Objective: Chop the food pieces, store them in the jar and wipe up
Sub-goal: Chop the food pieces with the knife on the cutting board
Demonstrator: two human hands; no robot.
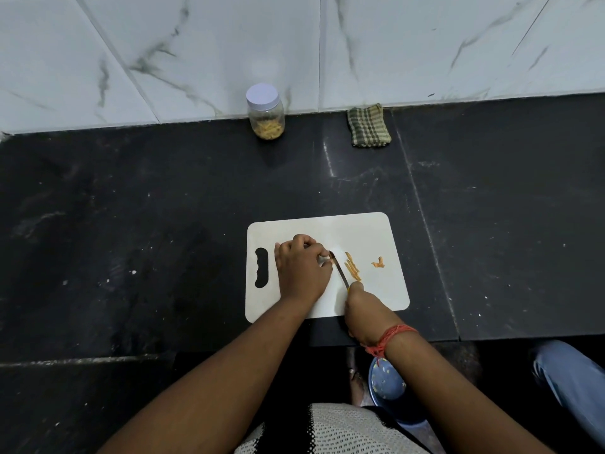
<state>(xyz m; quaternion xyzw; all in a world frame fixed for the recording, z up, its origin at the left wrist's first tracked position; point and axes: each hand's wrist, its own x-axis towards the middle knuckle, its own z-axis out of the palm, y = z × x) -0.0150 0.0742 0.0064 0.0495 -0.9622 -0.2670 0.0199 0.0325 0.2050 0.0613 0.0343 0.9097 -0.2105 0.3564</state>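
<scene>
A white cutting board (370, 231) lies on the black counter. My left hand (301, 267) rests curled on the board, fingertips against the knife blade (339, 268); whatever it pins is hidden under the fingers. My right hand (363, 306) grips the knife's handle at the board's near edge. Several thin orange food strips (353, 266) lie just right of the blade, and one forked piece (378, 263) lies further right. A clear jar (265, 113) with a white lid, holding some yellow pieces, stands by the wall. A folded green checked cloth (369, 126) lies to its right.
The black counter (131, 224) spreads wide around the board and meets a white marble-tiled wall (196, 44) at the back. Below the counter edge sits a blue bucket (386, 383). Another person's blue trouser leg (573, 378) shows at the lower right.
</scene>
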